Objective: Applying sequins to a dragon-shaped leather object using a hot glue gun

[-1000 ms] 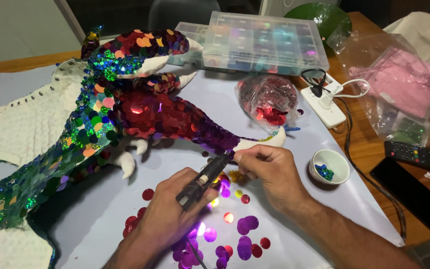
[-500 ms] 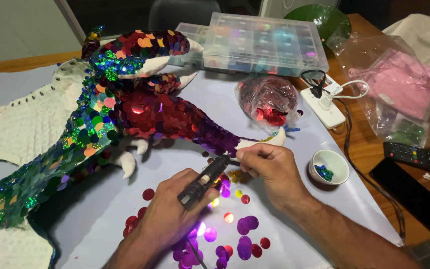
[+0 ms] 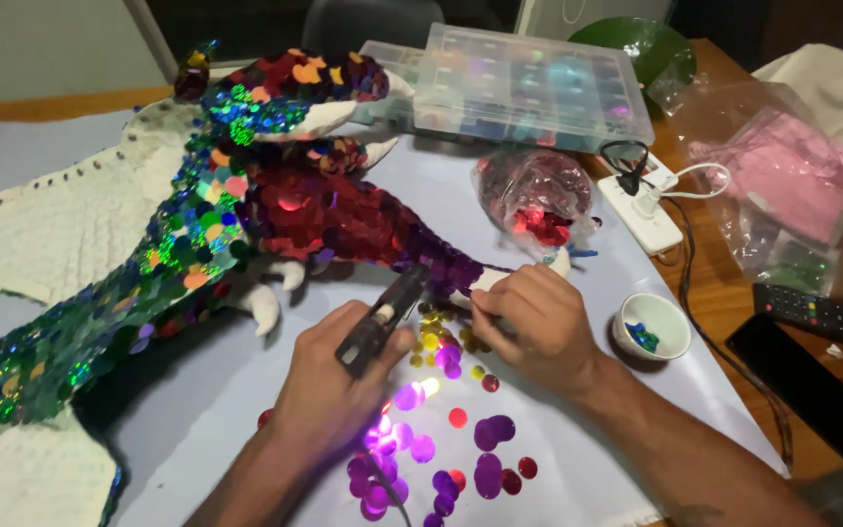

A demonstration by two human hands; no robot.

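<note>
A dragon figure covered in red, green and multicoloured sequins lies across a pale sheet. Its white foam tail tip pokes out by my right hand. My left hand grips a black glue gun whose nozzle points at the purple-sequined tail. My right hand pinches the tail's end, fingers closed on it, right beside the nozzle. Loose purple, red and gold sequins are scattered on the sheet below both hands.
A clear compartment box stands at the back. A plastic bag of red sequins, a white power strip, a small white bowl, a pink bag, a remote and a black phone lie to the right.
Both hands stay at the tail. The right hand has closed in slightly on the tail end, and the glue gun nozzle sits a little nearer the tail.
</note>
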